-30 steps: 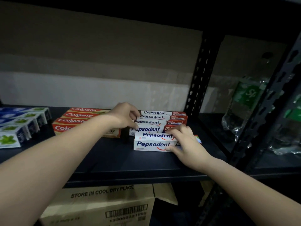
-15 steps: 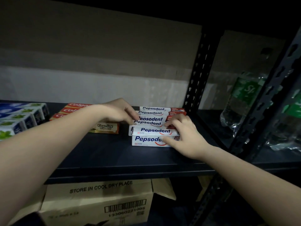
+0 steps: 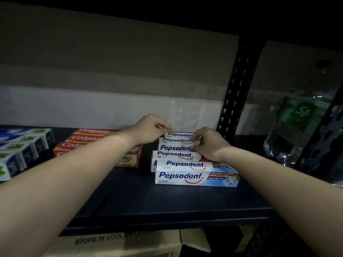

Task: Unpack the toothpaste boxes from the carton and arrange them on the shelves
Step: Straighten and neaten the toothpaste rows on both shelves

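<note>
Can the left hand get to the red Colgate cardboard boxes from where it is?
Probably yes. The left hand hovers just right of the red Colgate cardboard boxes, with nothing between them.

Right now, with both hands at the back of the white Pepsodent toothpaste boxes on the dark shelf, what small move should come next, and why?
Probably nudge the rear white Pepsodent toothpaste boxes rightward to line up with the front box. The left hand and right hand already sit at their two ends, and the rows look staggered on the dark shelf.
</note>
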